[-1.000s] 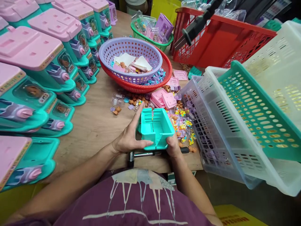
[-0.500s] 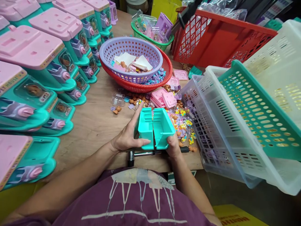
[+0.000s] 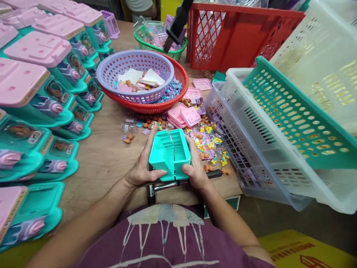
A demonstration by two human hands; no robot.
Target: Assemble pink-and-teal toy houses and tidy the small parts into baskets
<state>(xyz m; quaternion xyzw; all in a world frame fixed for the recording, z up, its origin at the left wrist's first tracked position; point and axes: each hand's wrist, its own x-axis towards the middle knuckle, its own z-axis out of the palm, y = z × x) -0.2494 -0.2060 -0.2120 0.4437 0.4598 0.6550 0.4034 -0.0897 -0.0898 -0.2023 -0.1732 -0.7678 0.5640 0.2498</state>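
Note:
Between my hands are two teal plastic housing halves, held side by side with a thin gap between them. My left hand point(image 3: 143, 167) is closed on the left housing half point(image 3: 159, 150), thumb on the near edge and index finger along its outer side. The right housing half point(image 3: 182, 149) sits in my right hand point(image 3: 196, 167), its thumb pressed on the near corner. Just below, a hammer point(image 3: 151, 193) with a metal head and black grip lies on the wooden table point(image 3: 97, 163). Pink plastic pieces point(image 3: 184, 114) and small brown figures lie beyond.
Rows of assembled pink-and-teal toy houses point(image 3: 36, 48) fill the left. A purple basket point(image 3: 106, 70) rests in a red basket point(image 3: 182, 76) at the back. Tilted plastic crates point(image 3: 237, 89) border the right, and a red crate point(image 3: 237, 41) stands behind. A dark bar point(image 3: 178, 24) hangs overhead.
The two housing halves have come closer together, narrowing the gap. My right hand has shifted up along the right half's outer side. The whole view has turned somewhat to the right.

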